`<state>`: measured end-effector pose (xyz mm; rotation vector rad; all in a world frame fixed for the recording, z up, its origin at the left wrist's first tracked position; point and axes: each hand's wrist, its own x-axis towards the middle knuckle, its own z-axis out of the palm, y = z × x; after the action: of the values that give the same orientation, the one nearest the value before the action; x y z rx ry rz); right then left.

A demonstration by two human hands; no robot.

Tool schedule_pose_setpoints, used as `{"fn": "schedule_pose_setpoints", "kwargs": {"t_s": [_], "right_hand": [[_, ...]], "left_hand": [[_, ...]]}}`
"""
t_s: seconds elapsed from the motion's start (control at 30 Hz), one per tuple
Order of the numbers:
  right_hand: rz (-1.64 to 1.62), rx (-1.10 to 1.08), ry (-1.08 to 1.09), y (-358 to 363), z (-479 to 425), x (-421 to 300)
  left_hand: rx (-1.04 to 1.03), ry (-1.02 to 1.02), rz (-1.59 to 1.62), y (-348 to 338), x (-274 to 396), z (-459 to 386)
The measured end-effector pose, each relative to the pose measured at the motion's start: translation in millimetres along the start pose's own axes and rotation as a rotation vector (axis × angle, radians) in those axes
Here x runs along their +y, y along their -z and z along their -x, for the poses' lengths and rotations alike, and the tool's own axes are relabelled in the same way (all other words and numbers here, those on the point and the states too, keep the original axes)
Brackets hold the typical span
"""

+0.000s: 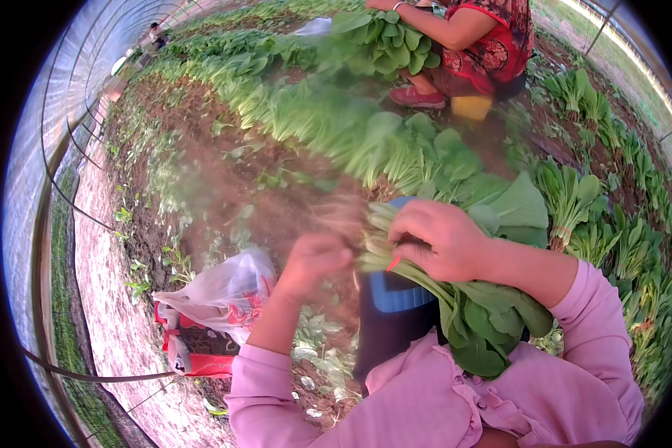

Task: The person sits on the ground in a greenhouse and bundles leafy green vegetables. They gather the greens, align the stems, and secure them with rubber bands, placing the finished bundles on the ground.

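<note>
A bunch of leafy greens lies across my lap, its pale stems pointing left and its broad leaves to the right. A red tie shows on the stems. My right hand is closed around the stems near this tie, thumb and fingers pinched together. Just left of the root ends is my left hand, blurred, its fingers curled; whether it grips anything does not show. A blue patch is visible on my dark-clad leg under the bunch.
A row of loose greens runs diagonally ahead. Tied bunches stand on the right. A white plastic bag rests on a red bag at left. A co-worker in red sits ahead, holding greens. Hoops line the tunnel.
</note>
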<state>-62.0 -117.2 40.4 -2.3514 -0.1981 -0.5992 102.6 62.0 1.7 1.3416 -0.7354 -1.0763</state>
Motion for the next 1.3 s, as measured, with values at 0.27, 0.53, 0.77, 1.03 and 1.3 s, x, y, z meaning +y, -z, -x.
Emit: {"fn": "schedule_pose_setpoints", "kwargs": {"t_s": [0.27,0.53,0.77,1.03,1.3], "right_hand": [[0.178,-0.033,0.069,4,-4,2],[0.414,-0.189,0.25,14,-16,-1],[0.182,-0.198,-0.218,16,-28,-7],[-0.394,-0.104,-0.406,26,-23,15],[-0.131,-0.136,-0.193,30,-5,9]], "left_hand": [[0.186,-0.023,0.219,-14,-20,1],[0.036,-0.133,-0.072,-13,-10,2],[0.022,-0.137,-0.137,-21,0,1],[0.442,-0.437,-0.668,-44,20,8],[0.444,-0.724,-1.01,-83,46,13]]}}
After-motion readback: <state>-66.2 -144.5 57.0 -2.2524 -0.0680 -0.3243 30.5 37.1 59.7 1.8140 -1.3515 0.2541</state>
